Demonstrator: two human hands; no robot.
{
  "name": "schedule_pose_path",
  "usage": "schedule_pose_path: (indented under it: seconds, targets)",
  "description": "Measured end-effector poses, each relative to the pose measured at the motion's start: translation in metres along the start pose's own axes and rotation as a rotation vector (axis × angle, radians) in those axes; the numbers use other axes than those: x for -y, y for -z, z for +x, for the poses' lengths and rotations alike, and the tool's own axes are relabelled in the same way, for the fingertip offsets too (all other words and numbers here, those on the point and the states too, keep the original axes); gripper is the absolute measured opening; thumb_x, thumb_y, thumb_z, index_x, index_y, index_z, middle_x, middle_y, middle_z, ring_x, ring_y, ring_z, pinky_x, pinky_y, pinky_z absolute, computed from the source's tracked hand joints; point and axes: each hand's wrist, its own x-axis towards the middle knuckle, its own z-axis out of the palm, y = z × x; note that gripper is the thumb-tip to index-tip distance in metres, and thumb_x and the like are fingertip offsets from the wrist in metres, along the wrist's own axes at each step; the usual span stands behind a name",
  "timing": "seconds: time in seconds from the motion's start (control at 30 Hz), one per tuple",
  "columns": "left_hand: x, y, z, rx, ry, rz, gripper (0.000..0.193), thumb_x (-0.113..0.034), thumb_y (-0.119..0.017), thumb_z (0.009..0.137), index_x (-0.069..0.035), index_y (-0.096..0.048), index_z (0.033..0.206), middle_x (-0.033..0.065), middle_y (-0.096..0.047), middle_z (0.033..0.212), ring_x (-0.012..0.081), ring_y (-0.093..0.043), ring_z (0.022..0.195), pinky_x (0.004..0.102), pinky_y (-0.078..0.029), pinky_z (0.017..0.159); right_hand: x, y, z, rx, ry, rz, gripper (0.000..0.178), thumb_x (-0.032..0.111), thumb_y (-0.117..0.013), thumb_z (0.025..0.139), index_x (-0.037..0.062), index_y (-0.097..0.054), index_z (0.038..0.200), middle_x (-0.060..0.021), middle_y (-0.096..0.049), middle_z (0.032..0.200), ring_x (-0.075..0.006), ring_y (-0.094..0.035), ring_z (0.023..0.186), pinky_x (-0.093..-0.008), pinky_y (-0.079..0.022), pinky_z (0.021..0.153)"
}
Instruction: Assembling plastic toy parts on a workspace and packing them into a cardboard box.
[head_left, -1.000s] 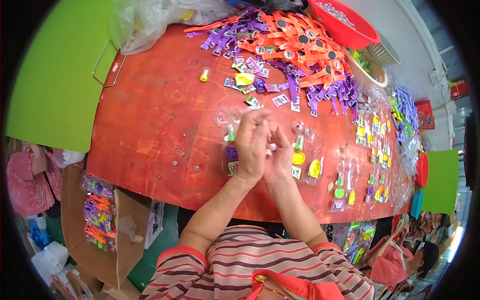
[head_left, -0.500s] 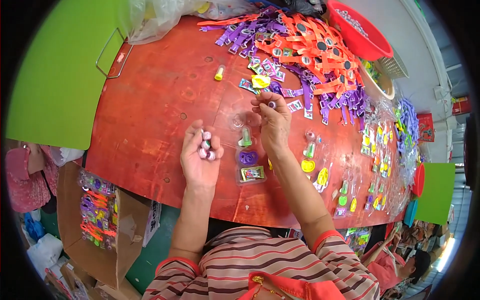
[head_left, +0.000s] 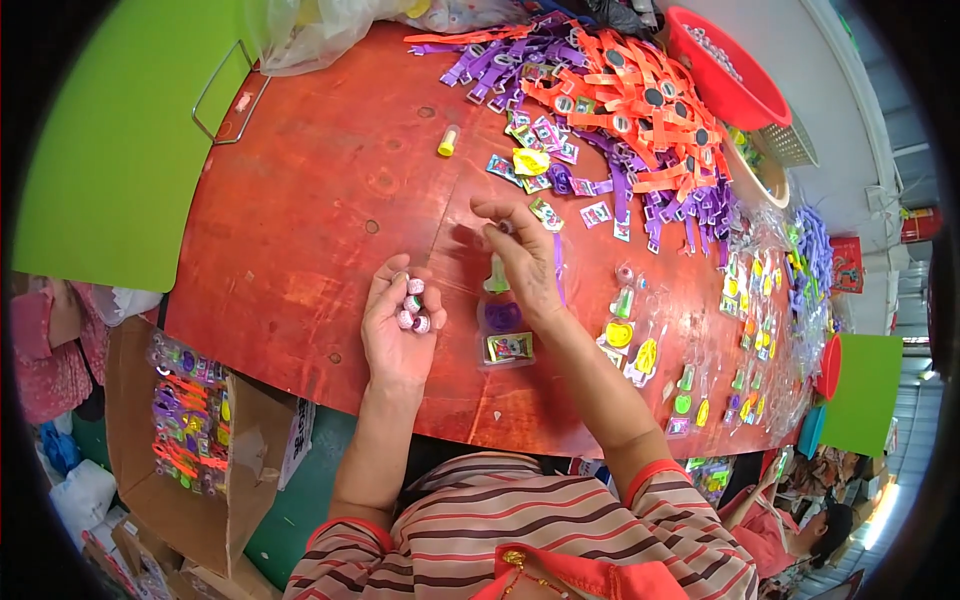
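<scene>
My left hand [head_left: 392, 345] is cupped palm up, its curled fingers keeping several small pink-and-white balls [head_left: 410, 304] in the palm. To its right, my right hand [head_left: 528, 268] pinches one similar ball [head_left: 506, 227] over the upper end of a clear plastic blister tray [head_left: 485, 362]. That tray lies on the red table. In it sit a small green-and-clear tube [head_left: 496, 277], a purple pacifier-shaped piece [head_left: 501, 317] and a printed packet [head_left: 510, 347]. The tray's top compartment is mostly hidden by my right hand.
Filled blister trays [head_left: 622, 335] lie to the right. Beyond my hands are a yellow-capped tube [head_left: 448, 142], loose packets [head_left: 550, 135] and a pile of orange and purple straps [head_left: 650, 110]. A red basin [head_left: 725, 70] stands far right; a carton [head_left: 240, 450] of packed toys stands lower left.
My right hand has moved left and slightly nearer, over the tray's upper end, still with the ball. My left hand stays almost in place, with the balls shifted slightly in its palm.
</scene>
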Motion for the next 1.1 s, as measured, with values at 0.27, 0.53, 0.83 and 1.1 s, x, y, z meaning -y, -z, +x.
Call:
schedule_pose_path:
  seconds: [0.27, 0.53, 0.83, 1.1]
  targets:
    - [0.0, -0.003, -0.016, -0.065, 0.093, -0.019, 0.019, -0.013, -0.049, 0.096, -0.008, -0.054, 0.114, 0.0128, -0.063, 0.095, 0.0223, -0.059, 0.069, 0.0335, -0.046, 0.052, 0.022, 0.02, -0.009, -0.181, 0.008, 0.376, 0.023, -0.001, -0.054, 0.089, 0.0043, -0.061, 0.109, -0.0064, -0.065, 0.11, -0.0107, -0.061, 0.092, -0.0233, -0.045, 0.075]
    - [0.025, -0.018, -0.068, 0.058, 0.372, 0.097, 0.015, -0.016, -0.048, 0.097, -0.009, -0.052, 0.11, 0.0103, -0.061, 0.087, 0.0189, -0.058, 0.061, 0.0278, -0.042, 0.042, 0.039, 0.047, -0.107, 0.08, -0.519, 0.722, 0.014, 0.007, -0.054, 0.092, 0.0049, -0.056, 0.106, -0.0058, -0.061, 0.088, -0.0109, -0.059, 0.071, -0.0206, -0.041, 0.049]
    - [0.06, 0.011, -0.116, -0.265, 0.674, -0.155, 0.026, -0.029, -0.045, 0.096, -0.01, -0.059, 0.105, 0.0059, -0.062, 0.083, 0.0215, -0.063, 0.073, 0.0319, -0.052, 0.063, 0.066, 0.04, -0.163, 0.329, 0.415, -0.537, 0.033, 0.017, -0.062, 0.084, 0.0086, -0.06, 0.116, -0.0112, -0.055, 0.124, -0.0265, -0.053, 0.109, -0.0422, -0.035, 0.092]
    - [0.05, -0.004, -0.099, 0.033, 0.579, 0.005, 0.022, -0.02, -0.049, 0.096, -0.008, -0.056, 0.114, 0.0159, -0.065, 0.098, 0.0296, -0.066, 0.078, 0.0393, -0.053, 0.057, 0.02, 0.045, -0.056, -0.003, 0.481, -0.978, 0.042, 0.003, -0.058, 0.078, 0.0092, -0.057, 0.12, -0.0111, -0.057, 0.111, -0.0288, -0.055, 0.102, -0.044, -0.036, 0.095]
